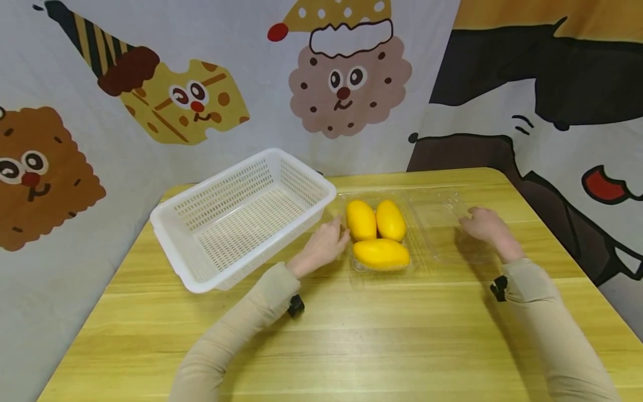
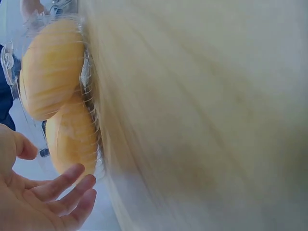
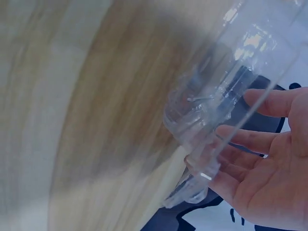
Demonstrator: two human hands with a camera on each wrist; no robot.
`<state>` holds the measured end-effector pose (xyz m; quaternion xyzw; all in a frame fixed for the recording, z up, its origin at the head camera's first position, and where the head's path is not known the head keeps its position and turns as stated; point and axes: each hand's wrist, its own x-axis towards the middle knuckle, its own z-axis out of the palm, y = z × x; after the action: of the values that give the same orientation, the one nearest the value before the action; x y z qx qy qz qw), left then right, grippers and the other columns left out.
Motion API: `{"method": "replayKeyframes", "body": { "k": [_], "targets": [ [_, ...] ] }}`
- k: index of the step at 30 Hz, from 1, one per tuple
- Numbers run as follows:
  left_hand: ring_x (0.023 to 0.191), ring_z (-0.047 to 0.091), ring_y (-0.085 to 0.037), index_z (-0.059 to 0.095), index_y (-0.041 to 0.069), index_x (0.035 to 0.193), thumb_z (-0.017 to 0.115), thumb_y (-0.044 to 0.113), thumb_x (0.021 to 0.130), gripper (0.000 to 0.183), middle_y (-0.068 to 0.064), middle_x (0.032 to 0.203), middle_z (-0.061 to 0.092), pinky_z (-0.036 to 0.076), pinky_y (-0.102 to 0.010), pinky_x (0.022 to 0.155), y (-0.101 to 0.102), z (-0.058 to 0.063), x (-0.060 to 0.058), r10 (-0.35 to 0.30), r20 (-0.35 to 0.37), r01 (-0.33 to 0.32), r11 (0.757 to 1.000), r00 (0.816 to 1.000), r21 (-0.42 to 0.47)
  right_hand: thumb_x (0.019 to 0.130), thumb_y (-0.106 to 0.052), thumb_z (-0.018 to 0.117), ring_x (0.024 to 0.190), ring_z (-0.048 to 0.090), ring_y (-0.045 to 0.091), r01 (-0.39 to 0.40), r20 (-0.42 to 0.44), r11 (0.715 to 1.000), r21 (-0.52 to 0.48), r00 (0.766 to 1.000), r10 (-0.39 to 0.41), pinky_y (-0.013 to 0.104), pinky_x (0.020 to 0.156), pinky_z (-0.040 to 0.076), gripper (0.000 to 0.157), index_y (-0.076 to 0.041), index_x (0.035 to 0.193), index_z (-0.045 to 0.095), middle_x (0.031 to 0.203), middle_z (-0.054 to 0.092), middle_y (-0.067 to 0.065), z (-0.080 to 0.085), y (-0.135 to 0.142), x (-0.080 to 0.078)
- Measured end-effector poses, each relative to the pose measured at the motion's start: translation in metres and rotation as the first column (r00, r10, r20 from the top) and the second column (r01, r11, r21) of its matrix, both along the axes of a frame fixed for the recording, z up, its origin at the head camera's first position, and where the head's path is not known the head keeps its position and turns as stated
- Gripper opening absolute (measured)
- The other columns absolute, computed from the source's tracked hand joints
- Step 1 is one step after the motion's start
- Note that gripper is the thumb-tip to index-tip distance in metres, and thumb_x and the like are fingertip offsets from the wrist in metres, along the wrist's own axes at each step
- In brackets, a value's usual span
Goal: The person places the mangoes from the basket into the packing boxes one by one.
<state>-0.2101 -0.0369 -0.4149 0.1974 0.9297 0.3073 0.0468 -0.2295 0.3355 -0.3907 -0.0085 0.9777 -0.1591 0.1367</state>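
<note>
Three yellow mangoes (image 1: 382,254) lie in the base of a clear plastic clamshell box (image 1: 356,267), whose lid (image 1: 437,234) is folded out to the right. At the left side of the box is my left hand (image 1: 325,244). In the left wrist view, its loosely bent fingers (image 2: 57,187) are close to a mango (image 2: 72,137) and hold nothing; whether they touch the box I cannot tell. My right hand (image 1: 486,226) is at the lid's right edge. The right wrist view has its extended fingers (image 3: 250,139) against the clear lid (image 3: 231,96), thumb apart from them.
A white slotted plastic basket (image 1: 251,223) stands on the wooden table (image 1: 351,346) to the left of the box, with nothing in it. Behind the table hangs a cloth (image 1: 251,33) printed with cartoon figures.
</note>
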Motion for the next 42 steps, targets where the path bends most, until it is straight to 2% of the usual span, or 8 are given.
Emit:
{"method": "replayKeyframes", "body": {
  "k": [4,11,15,17,22,23,27,42],
  "targets": [
    [0.041,0.044,-0.009,0.039,-0.003,0.137,0.043,0.02,0.1,0.044,-0.004,0.066,0.058,0.034,-0.017,0.033,0.001,-0.002,0.001,0.004,0.061,-0.007,0.999,0.998,0.05,0.099,-0.03,0.033,0.12,0.036,0.06,0.012,-0.003,1.0,-0.008,1.0,-0.012,0.065,0.1,0.036,0.065,0.023,0.136,0.029,0.133,0.035,0.045,0.002,0.004,0.002],
    [0.038,0.038,-0.007,0.02,-0.004,0.149,0.039,0.02,0.1,0.057,-0.001,0.06,0.053,0.031,-0.017,0.032,0.001,-0.005,0.001,0.004,0.091,-0.009,0.999,0.996,0.054,0.098,-0.027,0.037,0.114,0.043,0.058,0.035,-0.032,0.999,-0.005,0.999,-0.035,0.063,0.095,0.041,0.061,0.024,0.13,0.037,0.127,0.044,0.043,0.013,0.013,0.002],
    [0.038,0.034,-0.007,0.014,-0.004,0.15,0.04,0.019,0.1,0.061,0.0,0.057,0.048,0.03,-0.017,0.031,0.002,-0.005,0.001,0.002,0.091,-0.006,0.999,0.996,0.051,0.098,-0.025,0.038,0.101,0.054,0.052,0.051,-0.044,0.997,-0.051,0.998,-0.053,0.058,0.082,0.047,0.056,0.023,0.129,0.04,0.114,0.056,0.039,0.025,0.016,0.006],
    [0.038,0.034,-0.007,0.012,-0.004,0.15,0.04,0.018,0.1,0.061,0.001,0.057,0.047,0.03,-0.017,0.032,0.002,-0.005,0.0,0.001,0.091,-0.005,0.999,0.996,0.052,0.098,-0.024,0.038,0.096,0.057,0.05,0.057,-0.064,0.995,-0.077,0.996,-0.062,0.059,0.085,0.045,0.054,0.022,0.128,0.042,0.106,0.061,0.036,0.033,0.016,0.009],
    [0.038,0.034,-0.007,0.013,-0.005,0.15,0.04,0.018,0.099,0.062,0.002,0.055,0.046,0.03,-0.017,0.032,0.001,-0.005,0.0,-0.001,0.095,-0.005,0.998,0.995,0.062,0.098,-0.026,0.041,0.098,0.057,0.05,0.109,-0.097,0.99,-0.087,0.988,-0.117,0.06,0.082,0.045,0.053,0.017,0.129,0.044,0.109,0.061,0.036,0.055,0.011,0.016],
    [0.038,0.034,-0.007,0.013,-0.005,0.149,0.04,0.018,0.099,0.062,0.002,0.055,0.045,0.029,-0.017,0.031,0.001,-0.005,0.0,-0.002,0.096,-0.004,0.998,0.995,0.063,0.098,-0.028,0.041,0.098,0.058,0.049,0.123,-0.101,0.989,-0.082,0.986,-0.131,0.056,0.075,0.048,0.052,0.015,0.129,0.044,0.111,0.06,0.036,0.059,0.01,0.017],
    [0.037,0.032,-0.007,0.013,-0.005,0.149,0.039,0.018,0.099,0.061,0.003,0.053,0.043,0.028,-0.017,0.031,0.001,-0.006,-0.001,-0.008,0.097,0.001,0.998,0.995,0.066,0.1,-0.031,0.04,0.099,0.057,0.049,0.128,-0.142,0.987,-0.095,0.98,-0.141,0.053,0.071,0.048,0.052,0.01,0.131,0.043,0.116,0.056,0.038,0.075,0.004,0.021],
    [0.038,0.031,-0.006,0.013,-0.005,0.15,0.038,0.018,0.1,0.06,0.004,0.052,0.041,0.029,-0.017,0.033,0.004,-0.003,-0.005,-0.08,0.098,0.076,0.996,0.992,0.052,0.098,-0.052,0.031,0.112,0.054,0.047,-0.005,-0.202,0.956,-0.293,0.978,-0.057,0.06,0.09,0.045,0.068,0.0,0.141,0.037,0.129,0.052,0.033,0.123,-0.049,0.037]
  ]
}}
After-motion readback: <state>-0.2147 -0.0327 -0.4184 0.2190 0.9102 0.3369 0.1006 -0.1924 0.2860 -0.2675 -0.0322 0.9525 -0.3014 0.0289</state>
